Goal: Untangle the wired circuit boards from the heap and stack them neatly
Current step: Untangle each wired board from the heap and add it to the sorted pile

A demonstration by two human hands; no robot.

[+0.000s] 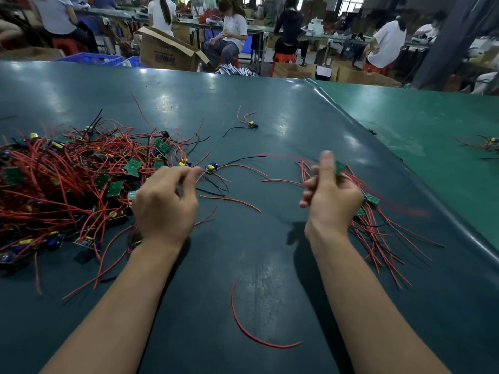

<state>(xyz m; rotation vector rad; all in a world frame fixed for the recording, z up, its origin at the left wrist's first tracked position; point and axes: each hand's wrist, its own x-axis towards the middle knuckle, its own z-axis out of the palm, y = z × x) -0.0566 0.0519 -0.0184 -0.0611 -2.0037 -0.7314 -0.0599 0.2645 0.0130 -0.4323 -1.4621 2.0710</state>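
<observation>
A large heap (62, 179) of wired circuit boards, green boards knotted among red and black leads, is seen on the left of the dark green table (270, 252); most of the work is judged to remain, since this tangle is far bigger than what has been sorted. A small stack (370, 209) of separated boards is held low on the right, with its leads fanned out toward the near right edge. The right hand (330, 198) is curled round the top of that stack, thumb raised, and a green board (339, 167) is pinched at its fingertips; the board is blurred, so its exact seating on the stack cannot be told. The left hand (164, 203) is placed just beside the heap, its fingers drawn narrow and pinching a red lead of one freed board (212, 167), which lies apart from the tangle. Another single board (253, 124) is seen farther back, well apart, and a loose red wire (251, 327) lies near the front edge. A further small cluster (490, 143) rests on the adjoining lighter surface at far right.
</observation>
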